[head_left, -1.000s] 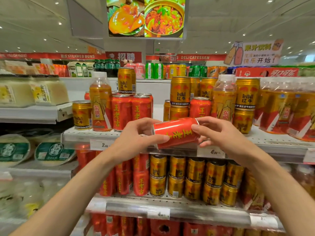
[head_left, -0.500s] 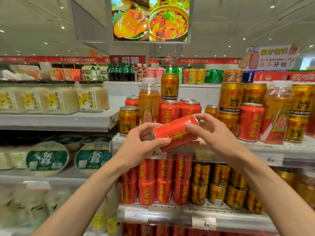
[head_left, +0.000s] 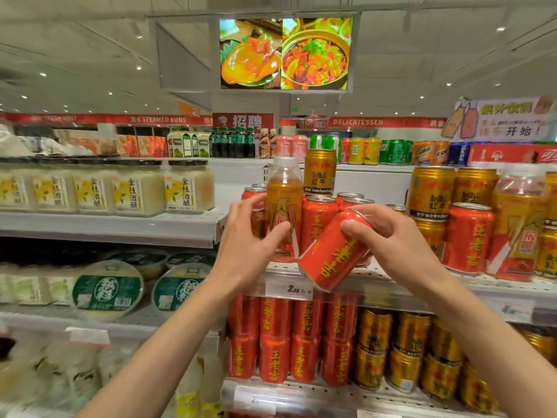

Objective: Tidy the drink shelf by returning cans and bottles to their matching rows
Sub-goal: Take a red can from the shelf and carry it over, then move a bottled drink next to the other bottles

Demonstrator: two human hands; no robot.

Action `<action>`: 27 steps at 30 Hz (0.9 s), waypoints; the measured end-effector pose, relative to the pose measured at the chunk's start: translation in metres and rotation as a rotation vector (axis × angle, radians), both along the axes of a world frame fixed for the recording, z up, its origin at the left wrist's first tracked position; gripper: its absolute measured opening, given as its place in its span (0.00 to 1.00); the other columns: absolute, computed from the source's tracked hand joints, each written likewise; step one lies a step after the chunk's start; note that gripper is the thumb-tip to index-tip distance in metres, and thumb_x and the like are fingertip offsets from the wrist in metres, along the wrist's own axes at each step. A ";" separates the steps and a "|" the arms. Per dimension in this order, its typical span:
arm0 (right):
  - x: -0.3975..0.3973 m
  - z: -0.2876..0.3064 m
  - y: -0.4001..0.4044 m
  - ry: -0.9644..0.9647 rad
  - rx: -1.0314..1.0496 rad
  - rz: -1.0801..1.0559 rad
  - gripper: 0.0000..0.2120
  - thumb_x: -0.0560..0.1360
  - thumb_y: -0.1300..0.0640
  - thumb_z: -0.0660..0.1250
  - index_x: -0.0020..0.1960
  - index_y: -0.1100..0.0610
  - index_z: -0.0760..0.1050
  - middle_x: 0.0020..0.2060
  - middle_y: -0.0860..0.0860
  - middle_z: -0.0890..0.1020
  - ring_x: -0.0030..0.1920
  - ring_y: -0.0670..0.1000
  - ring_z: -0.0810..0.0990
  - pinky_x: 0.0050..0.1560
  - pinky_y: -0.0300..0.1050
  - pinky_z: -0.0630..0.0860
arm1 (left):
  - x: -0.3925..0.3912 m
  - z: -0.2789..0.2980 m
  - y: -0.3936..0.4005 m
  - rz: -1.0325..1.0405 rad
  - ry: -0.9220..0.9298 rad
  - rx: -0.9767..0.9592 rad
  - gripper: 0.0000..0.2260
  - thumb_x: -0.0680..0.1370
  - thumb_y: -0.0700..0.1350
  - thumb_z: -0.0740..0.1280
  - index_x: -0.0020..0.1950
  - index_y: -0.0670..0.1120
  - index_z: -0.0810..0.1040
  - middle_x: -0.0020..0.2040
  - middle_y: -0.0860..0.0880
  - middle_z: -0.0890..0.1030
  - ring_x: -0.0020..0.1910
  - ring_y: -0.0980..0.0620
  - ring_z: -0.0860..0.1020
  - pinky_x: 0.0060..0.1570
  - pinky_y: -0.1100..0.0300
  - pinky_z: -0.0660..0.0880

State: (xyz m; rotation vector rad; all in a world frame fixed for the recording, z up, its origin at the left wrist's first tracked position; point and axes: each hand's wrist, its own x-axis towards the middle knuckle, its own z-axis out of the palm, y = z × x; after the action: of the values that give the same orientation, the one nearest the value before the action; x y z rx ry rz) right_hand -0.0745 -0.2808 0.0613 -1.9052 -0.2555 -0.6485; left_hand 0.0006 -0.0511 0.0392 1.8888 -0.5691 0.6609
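My right hand [head_left: 391, 245] grips a red herbal-tea can [head_left: 328, 257], tilted, in front of the drink shelf [head_left: 376, 282]. My left hand [head_left: 250, 248] curls its fingers and thumb round an orange drink bottle [head_left: 283, 203] with a white cap, standing at the left end of the shelf. Behind it stand red cans [head_left: 318, 221] with a gold Red Bull can [head_left: 319, 171] stacked on top. Further right, gold cans [head_left: 431, 191], a red can [head_left: 468, 236] and another orange bottle [head_left: 518, 224] stand mixed together.
The shelf below holds rows of red cans [head_left: 289, 339] on the left and gold cans [head_left: 407, 354] on the right. Jars of rice wine [head_left: 135, 188] and round green-labelled tubs [head_left: 108, 289] fill the shelves to the left. A price tag [head_left: 297, 288] hangs at the shelf edge.
My left hand has let go of the red can and moved up to the orange bottle. My right hand alone now holds the can, tilted more upright. The view has shifted left.
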 end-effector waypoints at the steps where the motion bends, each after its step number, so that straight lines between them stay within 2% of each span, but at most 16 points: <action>1: 0.000 0.000 -0.001 0.003 0.000 -0.005 0.14 0.75 0.48 0.72 0.60 0.49 0.80 0.52 0.49 0.85 0.50 0.47 0.85 0.37 0.35 0.78 | 0.004 0.006 -0.004 0.037 -0.013 0.010 0.30 0.76 0.59 0.71 0.75 0.56 0.66 0.65 0.55 0.72 0.63 0.59 0.74 0.64 0.53 0.75; 5: 0.000 -0.002 -0.002 0.019 -0.008 -0.008 0.13 0.76 0.51 0.72 0.59 0.49 0.79 0.51 0.49 0.85 0.45 0.42 0.85 0.36 0.35 0.78 | 0.021 0.029 -0.021 0.170 -0.067 0.192 0.38 0.75 0.60 0.72 0.80 0.51 0.60 0.73 0.50 0.71 0.70 0.51 0.72 0.69 0.48 0.72; 7: 0.000 -0.005 -0.002 0.026 -0.025 -0.016 0.13 0.75 0.50 0.73 0.59 0.48 0.80 0.52 0.48 0.84 0.47 0.45 0.84 0.37 0.36 0.79 | 0.028 0.039 -0.024 0.164 0.004 0.201 0.43 0.74 0.62 0.73 0.82 0.49 0.56 0.76 0.47 0.71 0.73 0.47 0.71 0.71 0.45 0.71; 9: 0.001 -0.009 -0.004 0.027 -0.048 -0.031 0.14 0.74 0.47 0.73 0.59 0.46 0.80 0.53 0.47 0.84 0.51 0.45 0.83 0.41 0.37 0.79 | 0.034 0.046 -0.025 0.158 0.079 0.222 0.46 0.72 0.63 0.74 0.82 0.50 0.54 0.74 0.46 0.74 0.71 0.44 0.74 0.69 0.43 0.73; 12: 0.001 -0.015 -0.006 0.032 -0.066 -0.043 0.14 0.73 0.46 0.74 0.58 0.44 0.79 0.53 0.43 0.83 0.53 0.43 0.82 0.45 0.39 0.80 | 0.036 0.050 -0.025 0.131 0.082 0.222 0.38 0.70 0.64 0.75 0.75 0.53 0.67 0.60 0.52 0.82 0.60 0.47 0.81 0.62 0.44 0.78; 14: 0.001 -0.017 -0.008 0.034 -0.089 -0.056 0.15 0.73 0.44 0.74 0.59 0.44 0.79 0.53 0.43 0.83 0.54 0.44 0.82 0.48 0.43 0.82 | 0.033 0.048 -0.025 0.111 0.052 0.162 0.34 0.70 0.61 0.76 0.73 0.53 0.70 0.55 0.55 0.81 0.57 0.50 0.81 0.61 0.46 0.79; 19: -0.001 -0.018 -0.011 0.037 -0.104 -0.062 0.17 0.72 0.42 0.73 0.60 0.43 0.79 0.54 0.42 0.82 0.56 0.44 0.82 0.51 0.48 0.83 | 0.027 0.038 -0.020 0.107 0.011 0.036 0.40 0.69 0.63 0.77 0.77 0.53 0.69 0.63 0.51 0.82 0.60 0.52 0.81 0.62 0.48 0.79; 23: -0.001 -0.011 -0.012 0.001 -0.126 -0.073 0.16 0.73 0.43 0.74 0.59 0.43 0.79 0.54 0.42 0.82 0.56 0.43 0.81 0.52 0.47 0.82 | 0.019 0.035 -0.008 0.085 0.019 -0.037 0.39 0.67 0.65 0.78 0.75 0.55 0.71 0.60 0.56 0.82 0.58 0.58 0.80 0.62 0.53 0.79; 25: 0.001 -0.005 -0.011 -0.021 -0.152 -0.081 0.17 0.72 0.42 0.73 0.59 0.43 0.79 0.53 0.43 0.82 0.54 0.42 0.81 0.51 0.44 0.80 | 0.011 0.037 0.000 0.081 0.013 -0.060 0.37 0.69 0.62 0.78 0.75 0.54 0.71 0.58 0.57 0.82 0.56 0.60 0.79 0.60 0.56 0.77; 27: 0.002 0.003 -0.008 -0.040 -0.160 -0.055 0.18 0.72 0.42 0.73 0.60 0.44 0.79 0.53 0.43 0.82 0.50 0.40 0.82 0.43 0.37 0.79 | 0.003 0.040 0.010 0.063 0.023 -0.078 0.36 0.69 0.62 0.78 0.74 0.53 0.72 0.57 0.56 0.83 0.55 0.61 0.79 0.58 0.56 0.79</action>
State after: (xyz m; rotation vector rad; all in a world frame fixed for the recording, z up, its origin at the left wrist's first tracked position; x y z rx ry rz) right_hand -0.0721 -0.2884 0.0643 -2.0600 -0.2887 -0.7220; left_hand 0.0032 -0.0413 0.0796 1.8447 -0.4641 0.6915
